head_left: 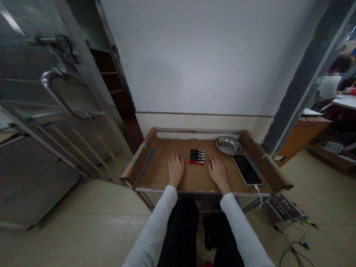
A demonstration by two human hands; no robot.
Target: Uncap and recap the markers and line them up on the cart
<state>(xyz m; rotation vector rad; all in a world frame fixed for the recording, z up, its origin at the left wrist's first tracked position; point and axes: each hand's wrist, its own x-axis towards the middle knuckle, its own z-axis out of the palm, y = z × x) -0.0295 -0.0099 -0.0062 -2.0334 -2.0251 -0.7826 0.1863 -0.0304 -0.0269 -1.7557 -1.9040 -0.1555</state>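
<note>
My left hand (175, 170) lies palm down on the cardboard-lined table (191, 181), fingers a little apart, holding nothing. To its right is a short stack of small black clips or pens (197, 155), with a red one (196, 162) at the near end; their exact kind is too small to tell. On the other side of them, my right hand (218, 171) rests flat with its fingers loosely spread and nothing in it. A phone (247, 170) with a white cable lies further right, and a round metal dish (228, 145) sits behind it.
Cardboard side walls (144, 154) edge the table, and a white wall (205, 66) rises behind it. A metal door (55, 96) stands at left. On the floor at right are an electrical box (283, 207) and loose cables. A person (329, 87) is in the far right background.
</note>
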